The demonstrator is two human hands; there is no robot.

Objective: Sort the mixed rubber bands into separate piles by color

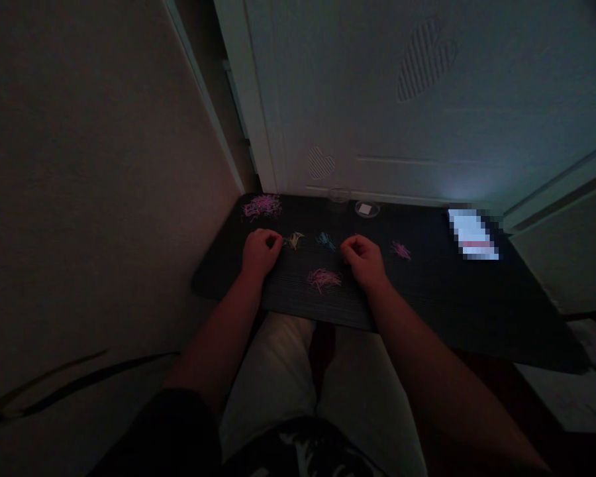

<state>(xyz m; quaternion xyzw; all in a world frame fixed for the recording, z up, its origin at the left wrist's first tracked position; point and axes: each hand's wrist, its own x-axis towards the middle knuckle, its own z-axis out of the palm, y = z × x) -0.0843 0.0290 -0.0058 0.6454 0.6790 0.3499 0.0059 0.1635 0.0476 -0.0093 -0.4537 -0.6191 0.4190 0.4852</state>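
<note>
My left hand [262, 252] rests low over the dark table [427, 298], thumb and fingertips pinched together beside a small pile of thin pale-yellow strands [295, 240]. A faint thin piece seems to show at its fingertips, too small to name. My right hand [364, 257] is also closed in a pinch, just right of a small pile of blue strands [326, 240]; what it holds, if anything, is too small to see. Between and nearer my body lies a loose pile of pink strands [324, 279]. Right of my right hand sits a small pinkish-purple pile [401, 250].
A larger purple-pink pile [262, 206] lies at the table's far left corner. By the back edge are a clear round dish [340, 195] and a clear round lid with a white label [365, 209]. A glowing, blurred-out screen [473, 233] lies right. Walls border the table.
</note>
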